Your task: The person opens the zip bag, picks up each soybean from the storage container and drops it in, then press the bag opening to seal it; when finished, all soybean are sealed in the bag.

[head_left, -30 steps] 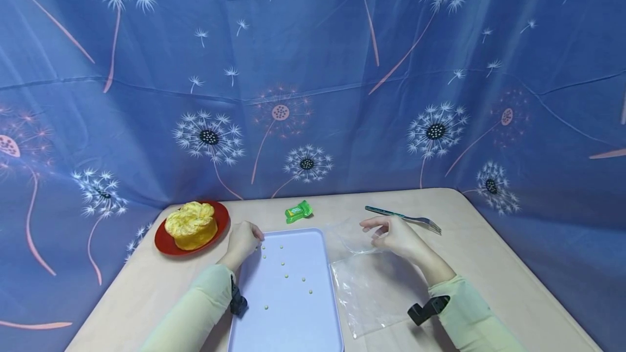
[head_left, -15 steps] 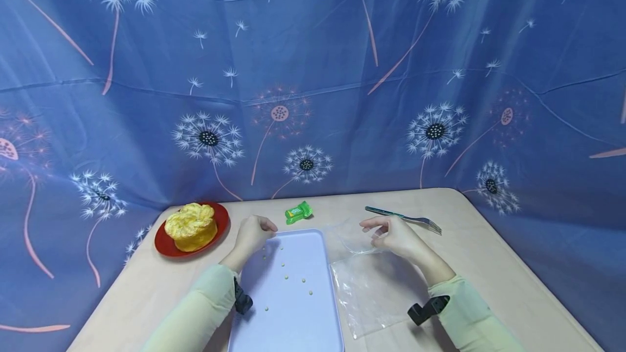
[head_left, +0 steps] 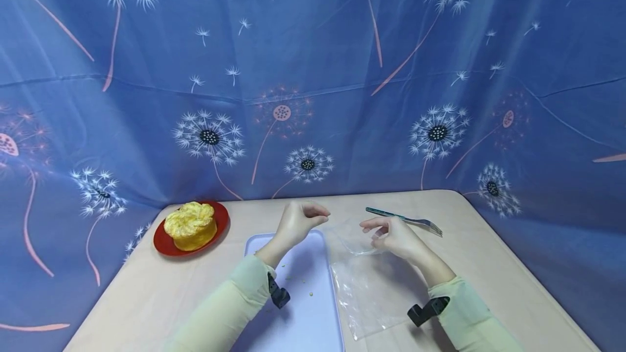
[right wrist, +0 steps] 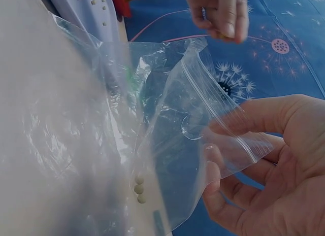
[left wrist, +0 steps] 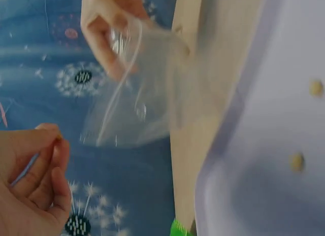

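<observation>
So both arms reach forward in pale green sleeves [head_left: 220, 308]. Left hand [head_left: 300, 222] has the thumb and index fingertips pinched together, other fingers curled in. Right hand [head_left: 393, 235] keeps a looser bend in its fingers. They're angled toward each other, near but not touching.

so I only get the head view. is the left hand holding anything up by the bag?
Observer: Yes. In the left wrist view, the left hand pinches a small yellowish bit, too small to identify.
Operator: anything in the bag?
Observer: The right wrist view shows three round pellets through the clear bag; they look to be inside.
Operator: which end has the right hand got?
Observer: Zip end. Its fingers are at the zip strip.
</observation>
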Tool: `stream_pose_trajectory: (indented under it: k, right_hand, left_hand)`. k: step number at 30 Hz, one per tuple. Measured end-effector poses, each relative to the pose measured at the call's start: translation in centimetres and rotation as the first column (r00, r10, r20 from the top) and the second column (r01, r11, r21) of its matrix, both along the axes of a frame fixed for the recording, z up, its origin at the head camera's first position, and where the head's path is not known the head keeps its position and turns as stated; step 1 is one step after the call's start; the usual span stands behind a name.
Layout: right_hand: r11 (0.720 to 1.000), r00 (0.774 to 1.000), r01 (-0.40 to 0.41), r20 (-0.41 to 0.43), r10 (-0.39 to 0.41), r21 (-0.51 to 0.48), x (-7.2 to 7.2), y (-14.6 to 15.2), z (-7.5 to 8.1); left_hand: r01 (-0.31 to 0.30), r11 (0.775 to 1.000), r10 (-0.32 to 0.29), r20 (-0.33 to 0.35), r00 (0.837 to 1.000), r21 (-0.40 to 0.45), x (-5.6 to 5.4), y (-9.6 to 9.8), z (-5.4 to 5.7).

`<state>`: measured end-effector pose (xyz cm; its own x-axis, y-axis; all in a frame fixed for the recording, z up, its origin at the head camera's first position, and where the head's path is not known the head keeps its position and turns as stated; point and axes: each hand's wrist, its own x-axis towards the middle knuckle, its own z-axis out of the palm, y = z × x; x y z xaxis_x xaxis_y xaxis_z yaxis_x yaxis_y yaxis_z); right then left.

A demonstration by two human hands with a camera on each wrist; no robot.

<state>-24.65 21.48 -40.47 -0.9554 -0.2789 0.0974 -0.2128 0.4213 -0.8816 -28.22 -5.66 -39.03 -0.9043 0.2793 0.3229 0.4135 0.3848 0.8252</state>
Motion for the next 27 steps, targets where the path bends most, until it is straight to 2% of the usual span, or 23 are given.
stream_pose_trajectory:
  k: [5,9,14,17,21,24,27]
  right_hand:
    - [1.000,1.000,-0.003,-0.002,0.003,0.012,0.0,0.1,0.1]
    - [1.000,1.000,-0.016,-0.025,0.016,0.015,-0.2,0.2,-0.2]
    - [0.999,0.999,-0.021,-0.042,0.022,0.026,-0.3,0.3,-0.4]
    - [0.999,0.999,-0.015,-0.044,0.016,0.032,-0.3,0.2,-0.4]
    - [1.000,0.999,-0.014,-0.035,0.015,0.028,-0.2,0.1,-0.4]
    - [1.000,1.000,-0.006,-0.026,0.007,0.015,-0.3,0.1,-0.5]
    - [1.000,1.000,0.002,-0.024,-0.002,0.011,-0.4,0.2,-0.6]
  left_hand:
    - [0.063,0.998,-0.063,-0.018,0.998,-0.032,0.2,2.6,0.0]
    - [0.068,0.993,-0.071,-0.028,0.997,-0.096,0.0,4.1,-0.7]
    - [0.063,0.990,-0.068,-0.036,0.997,-0.126,-0.2,4.8,-1.8]
    - [0.065,0.991,-0.070,-0.040,0.997,-0.117,-0.1,4.7,-2.1]
    - [0.068,0.996,-0.072,-0.070,0.995,-0.063,0.0,3.9,-2.2]
    - [0.064,0.998,-0.066,-0.092,0.994,-0.020,-0.3,2.8,-2.0]
    - [0.032,0.999,-0.033,-0.072,0.997,-0.012,-0.6,1.3,-1.7]
